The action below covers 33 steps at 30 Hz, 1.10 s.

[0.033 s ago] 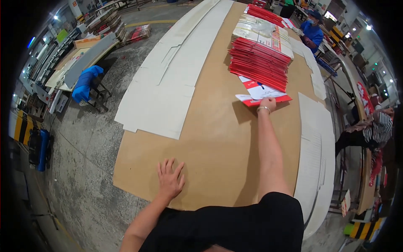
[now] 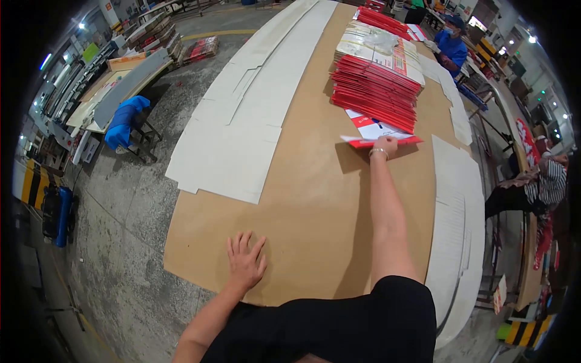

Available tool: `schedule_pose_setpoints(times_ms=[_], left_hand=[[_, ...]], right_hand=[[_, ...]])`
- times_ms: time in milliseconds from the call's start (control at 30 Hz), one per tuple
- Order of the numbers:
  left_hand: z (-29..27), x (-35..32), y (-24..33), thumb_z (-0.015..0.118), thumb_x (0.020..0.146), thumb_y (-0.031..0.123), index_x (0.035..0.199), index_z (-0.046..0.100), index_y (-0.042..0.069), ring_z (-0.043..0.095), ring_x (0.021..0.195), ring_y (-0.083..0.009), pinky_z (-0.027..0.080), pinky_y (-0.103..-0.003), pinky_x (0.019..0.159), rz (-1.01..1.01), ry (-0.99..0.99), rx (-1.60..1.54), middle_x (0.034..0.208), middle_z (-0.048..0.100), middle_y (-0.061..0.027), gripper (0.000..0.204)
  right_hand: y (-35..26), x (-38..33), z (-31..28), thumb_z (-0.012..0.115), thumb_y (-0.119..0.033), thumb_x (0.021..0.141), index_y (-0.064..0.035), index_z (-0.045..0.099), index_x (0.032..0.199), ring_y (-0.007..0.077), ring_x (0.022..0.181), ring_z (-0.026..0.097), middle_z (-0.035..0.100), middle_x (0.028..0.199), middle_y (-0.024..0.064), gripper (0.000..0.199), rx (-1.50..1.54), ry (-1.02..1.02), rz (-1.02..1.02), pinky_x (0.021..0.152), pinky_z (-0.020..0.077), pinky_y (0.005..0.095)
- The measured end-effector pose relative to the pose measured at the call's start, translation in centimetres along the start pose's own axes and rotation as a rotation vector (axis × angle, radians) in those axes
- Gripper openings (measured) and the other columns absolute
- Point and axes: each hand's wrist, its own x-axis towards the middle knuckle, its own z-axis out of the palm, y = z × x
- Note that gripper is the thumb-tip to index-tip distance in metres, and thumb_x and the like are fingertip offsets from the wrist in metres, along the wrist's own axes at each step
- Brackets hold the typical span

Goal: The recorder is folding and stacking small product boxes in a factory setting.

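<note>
Nothing has moved since the earlier frame: your right hand (image 2: 386, 145) is still stretched far out, fingers closed on the near edge of a flat red-and-white carton (image 2: 378, 133), pinching it. That carton lies on the brown table (image 2: 315, 199), just near of the tall stack of red cartons (image 2: 378, 85) at the far right. Your left hand (image 2: 245, 261) rests flat on the table's near edge, fingers spread, holding nothing. White board sheets (image 2: 242, 133) lie along the left edge, more white sheets (image 2: 454, 230) on the right. Far right, a person in blue (image 2: 451, 45) stands by the table.
</note>
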Motion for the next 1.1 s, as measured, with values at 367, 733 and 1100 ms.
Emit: schedule_pose_setpoints(times_ms=[367, 733, 1100], left_hand=[[-0.7, 0.8, 0.1, 0.065, 0.079, 0.022, 0.133, 0.055, 0.018, 0.029, 0.136, -0.0397, 0.016, -0.060, 0.113, -0.024, -0.072, 0.012, 0.143, 0.037, -0.0169, 0.055], [2.8, 7.6, 3.5, 0.069, 0.078, 0.019, 0.134, 0.052, 0.010, 0.033, 0.131, -0.0415, 0.023, -0.059, 0.110, 0.253, 0.031, -0.151, 0.142, 0.037, -0.0208, 0.059], [10.5, 35.2, 17.3, 0.057, 0.081, 0.070, 0.153, 0.024, 0.023, 0.019, 0.140, -0.0510, 0.021, -0.057, 0.113, 0.335, -0.299, 0.145, 0.155, 0.018, -0.0283, 0.093]], right_hand=[[3.2, 5.1, -0.5, 0.064, -0.029, 0.088, -0.0025, 0.063, 0.098, 0.0232, 0.094, 0.065, 0.068, 0.099, 0.0113, 0.028, -0.214, -0.382, -0.284, 0.087, 0.0500, 0.0371], [7.3, 1.2, -3.5, 0.061, -0.023, 0.092, -0.0070, 0.060, 0.107, 0.0259, 0.094, 0.065, 0.067, 0.110, 0.0141, 0.021, 0.115, -0.492, -0.391, 0.091, 0.0479, 0.0368], [0.9, 6.0, -2.6, 0.064, -0.038, 0.091, -0.0024, 0.045, 0.139, 0.0241, 0.081, 0.069, 0.065, 0.108, 0.0232, 0.062, 0.354, -0.944, 0.242, 0.067, 0.0575, 0.0343]])
